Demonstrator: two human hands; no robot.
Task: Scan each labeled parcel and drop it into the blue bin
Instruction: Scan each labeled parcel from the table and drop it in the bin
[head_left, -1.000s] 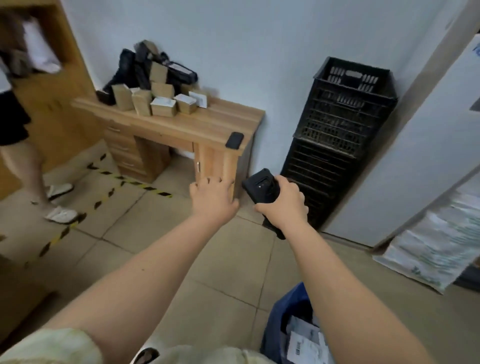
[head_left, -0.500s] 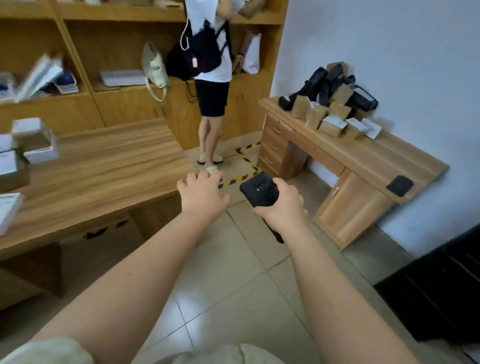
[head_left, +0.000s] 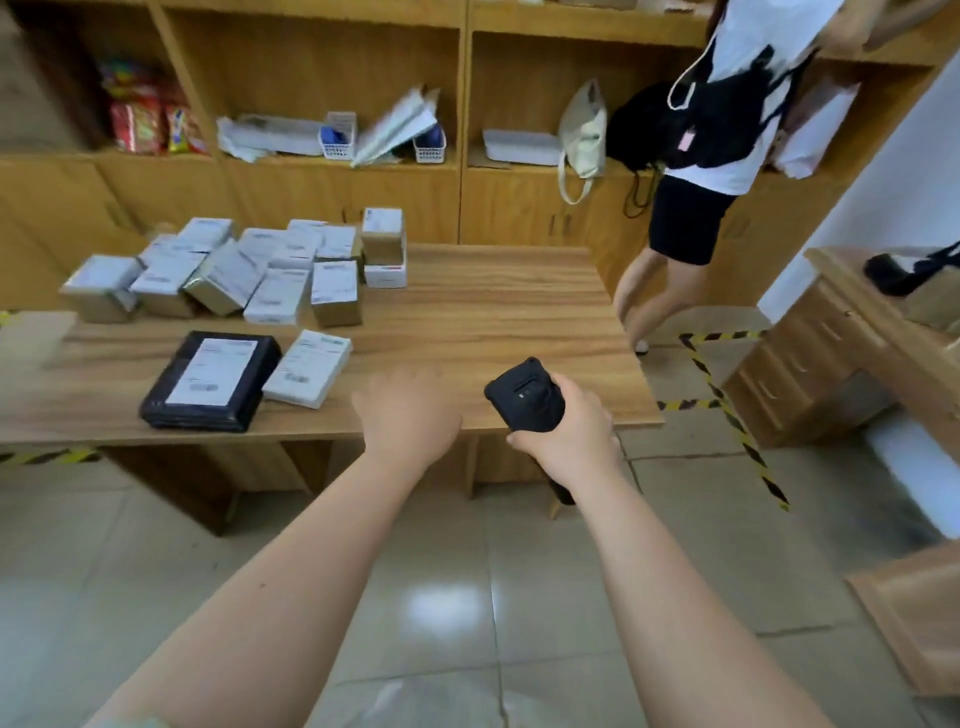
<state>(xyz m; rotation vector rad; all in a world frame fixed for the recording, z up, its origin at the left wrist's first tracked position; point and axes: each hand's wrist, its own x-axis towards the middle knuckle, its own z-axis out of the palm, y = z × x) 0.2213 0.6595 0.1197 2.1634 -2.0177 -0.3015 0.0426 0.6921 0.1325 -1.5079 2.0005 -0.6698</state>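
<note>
My right hand (head_left: 571, 434) grips a black handheld scanner (head_left: 524, 397) over the front edge of the wooden table (head_left: 493, 322). My left hand (head_left: 408, 415) reaches out empty beside it, fingers relaxed, above the table's front edge. A flat black parcel with a white label (head_left: 210, 382) lies near the front left, and a small white labeled parcel (head_left: 307, 374) lies right beside it. Several labeled cardboard boxes (head_left: 249, 270) are clustered at the back left of the table. The blue bin is out of view.
A person in a white shirt with a black backpack (head_left: 706, 171) stands at the wooden shelving (head_left: 462, 104) behind the table's right end. A smaller wooden desk (head_left: 852, 353) stands at right. Yellow-black tape (head_left: 727, 410) marks the tiled floor.
My view has swung left, from the blue bin and black crates to the parcel table. Both hands kept their pose, the right one still holding the scanner.
</note>
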